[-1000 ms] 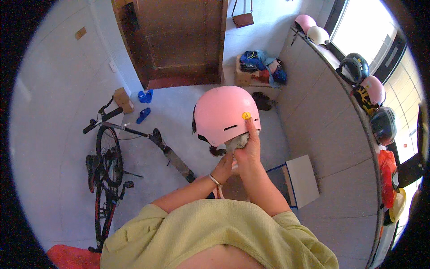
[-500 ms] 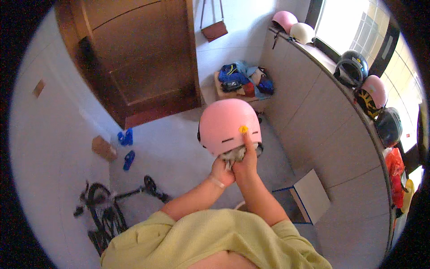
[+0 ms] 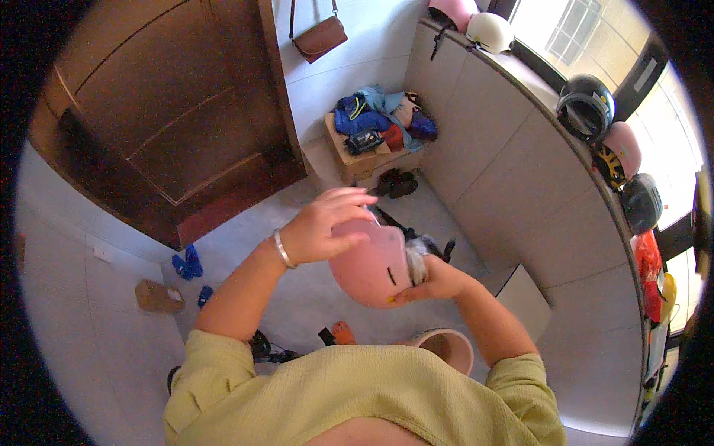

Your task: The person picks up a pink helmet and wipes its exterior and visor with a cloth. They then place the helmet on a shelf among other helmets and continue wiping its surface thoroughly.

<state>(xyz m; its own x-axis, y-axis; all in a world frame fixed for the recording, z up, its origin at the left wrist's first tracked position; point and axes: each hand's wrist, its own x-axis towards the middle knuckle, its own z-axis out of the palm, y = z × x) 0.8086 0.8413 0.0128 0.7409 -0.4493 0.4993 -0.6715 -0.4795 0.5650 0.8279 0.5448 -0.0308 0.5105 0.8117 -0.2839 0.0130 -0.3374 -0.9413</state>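
Note:
A pink helmet (image 3: 366, 264) is held tilted on its side in front of me, its open side facing right. My right hand (image 3: 440, 279) grips its rim, thumb on the outer shell near a small yellow sticker. Pale grey, crumpled material (image 3: 416, 266) shows at the opening beside those fingers; whether it is the lining or a cloth, I cannot tell. Over the helmet's far left end, my left hand (image 3: 321, 227) has its fingers stretched out and apart. Whether its fingertips touch the shell is unclear. Dark straps (image 3: 446, 250) hang by the opening.
Several helmets, including a black one (image 3: 586, 108), line the ledge (image 3: 520, 85) along the right wall. Clothes (image 3: 364, 115) lie on a cardboard box (image 3: 349, 157) at the back. A round bin (image 3: 465, 349) stands close on the right. A brown door (image 3: 178, 111) is far left.
The helmet has turned from upright onto its side and come nearer. My left hand has left the underside and moved up to the shell's left end. The right hand still holds the rim.

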